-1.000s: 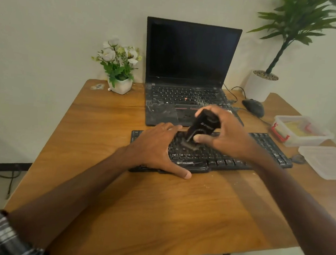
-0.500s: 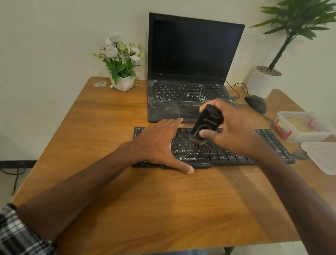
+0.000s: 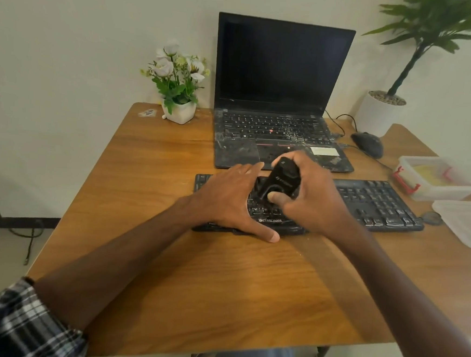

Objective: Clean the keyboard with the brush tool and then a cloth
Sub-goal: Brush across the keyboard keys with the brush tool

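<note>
Right hand (image 3: 314, 201) grips the black brush tool (image 3: 280, 180): thumb curled across its near face, fingers wrapped round the far side. Tool is tilted, top end leaning away toward the laptop (image 3: 280, 97), lower end down on the keys of the black keyboard (image 3: 376, 203), left of centre. Bristles themselves not discernible; lower tip hidden between the two hands. Right forearm enters from the lower right corner, running diagonally up to the wrist, which sits above the keyboard's front edge.

Left hand (image 3: 232, 200) lies flat, palm down, on the left part of the keyboard, fingers straight and pointing toward the tool, fingertips just beside it. Thumb stretched out along the keyboard's front edge, tip resting on the wooden table (image 3: 192, 287). Holds nothing. Left forearm comes from the lower left; plaid sleeve (image 3: 20, 324) rolled back at the elbow.

Keyboard lies across the table directly in front of the open laptop, whose screen is dark; laptop deck looks dusty and smudged.

Elsewhere on the table: small white pot of flowers (image 3: 179, 89) at rear left, black mouse (image 3: 368, 143) right of the laptop, clear plastic container (image 3: 437, 177) with red clasps at the right edge, its lid (image 3: 467, 222) lying separately nearer. Cloth not identifiable.
</note>
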